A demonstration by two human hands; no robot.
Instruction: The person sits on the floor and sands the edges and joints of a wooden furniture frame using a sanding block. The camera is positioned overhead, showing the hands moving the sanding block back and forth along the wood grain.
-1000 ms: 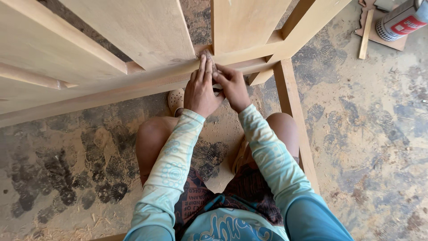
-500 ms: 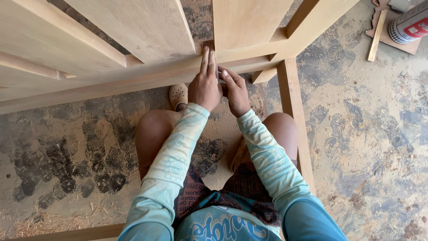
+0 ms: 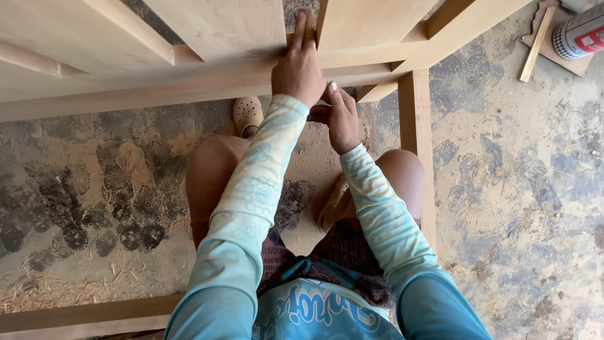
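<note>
I squat inside a bare wooden furniture frame. My left hand point(image 3: 299, 68) reaches forward, its fingers laid flat and together on the narrow gap between two pale wood panels point(image 3: 220, 25), with the palm over the long horizontal rail point(image 3: 157, 82). My right hand point(image 3: 340, 116) sits just below that rail, fingers curled inward and thumb raised. I see nothing in its grasp. Both arms wear light patterned sleeves.
An upright wooden post point(image 3: 415, 126) stands beside my right knee. A lower rail point(image 3: 82, 311) crosses the near left. A spray can point(image 3: 582, 31) and a thin wood strip point(image 3: 536, 44) lie at the far right. My sandal point(image 3: 247, 113) rests on the dusty, footprinted floor with shavings point(image 3: 50, 293).
My left hand has slid further up onto the panel gap. My right hand has dropped off the rail to just beneath it and curled. The view has shifted slightly.
</note>
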